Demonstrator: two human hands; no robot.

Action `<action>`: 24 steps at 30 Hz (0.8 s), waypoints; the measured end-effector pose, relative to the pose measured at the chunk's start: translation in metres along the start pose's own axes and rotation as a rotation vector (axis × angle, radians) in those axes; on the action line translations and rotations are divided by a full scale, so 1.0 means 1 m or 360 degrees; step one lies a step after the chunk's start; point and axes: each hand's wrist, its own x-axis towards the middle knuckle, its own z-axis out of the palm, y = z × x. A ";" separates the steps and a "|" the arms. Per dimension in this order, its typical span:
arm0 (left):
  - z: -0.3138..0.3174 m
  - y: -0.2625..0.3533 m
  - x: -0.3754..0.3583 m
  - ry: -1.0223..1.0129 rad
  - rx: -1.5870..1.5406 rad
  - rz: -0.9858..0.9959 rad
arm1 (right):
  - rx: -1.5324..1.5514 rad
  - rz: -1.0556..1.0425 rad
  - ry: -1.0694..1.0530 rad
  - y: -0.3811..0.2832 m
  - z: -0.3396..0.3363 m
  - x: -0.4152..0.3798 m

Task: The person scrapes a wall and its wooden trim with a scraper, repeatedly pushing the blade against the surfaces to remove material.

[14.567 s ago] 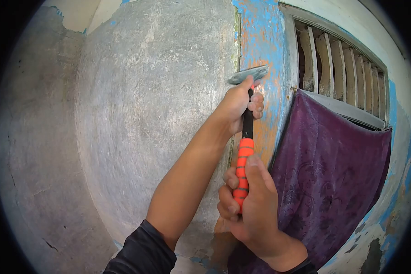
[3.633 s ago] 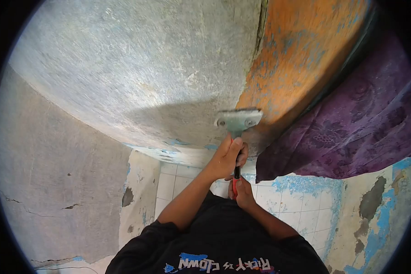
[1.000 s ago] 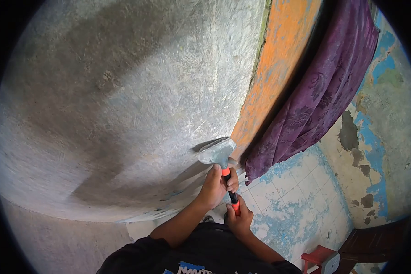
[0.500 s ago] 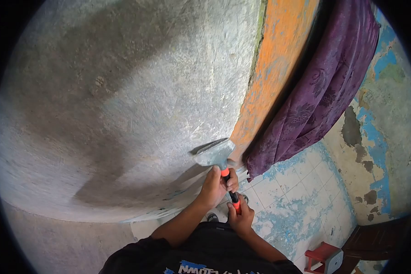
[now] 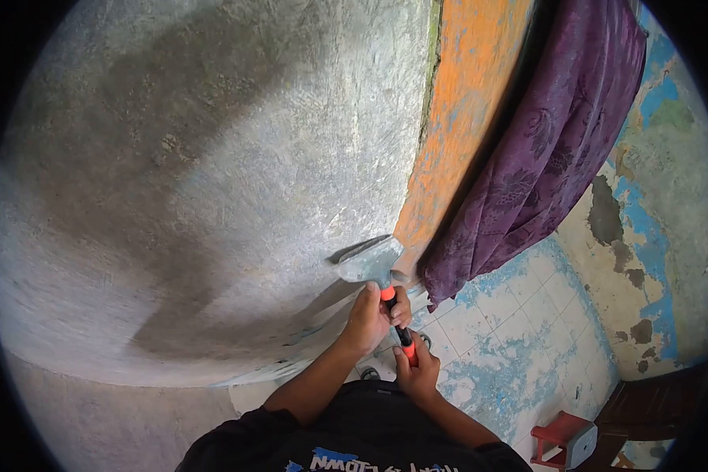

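A wall scraper [image 5: 370, 261] with a broad grey metal blade and a black-and-orange handle is in front of me, its blade up against the bare grey wall [image 5: 275, 169] close to an orange door frame [image 5: 468, 86]. My left hand [image 5: 366, 321] is wrapped round the handle just below the blade, thumb laid along the orange collar. Lower down, my right hand [image 5: 418, 373] grips the orange end of the same handle. The blade's edge lies beside the lower part of the frame and casts a dark shadow on the wall.
A purple patterned curtain [image 5: 539, 157] hangs right of the frame. Blue-white flakes cover the tiled floor [image 5: 495, 346]. A red stool [image 5: 560, 440] stands at lower right beside dark wooden furniture [image 5: 645, 413]. The far wall [image 5: 645, 259] has peeling blue paint.
The view has shifted slightly, so the frame and curtain appear a little further left. Both hands keep their grip, and the scraper blade sits in nearly the same spot.
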 end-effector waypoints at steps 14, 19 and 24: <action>0.002 0.012 0.007 -0.0068 -0.0047 0.0035 | 0.0001 0.0059 -0.0014 -0.006 -0.001 0.012; -0.002 0.003 0.002 -0.0006 -0.0040 0.0013 | -0.0007 -0.0017 0.0006 -0.006 -0.002 0.008; -0.004 0.000 -0.001 0.0056 0.0012 -0.0006 | 0.0044 0.0145 -0.0147 -0.011 -0.006 0.004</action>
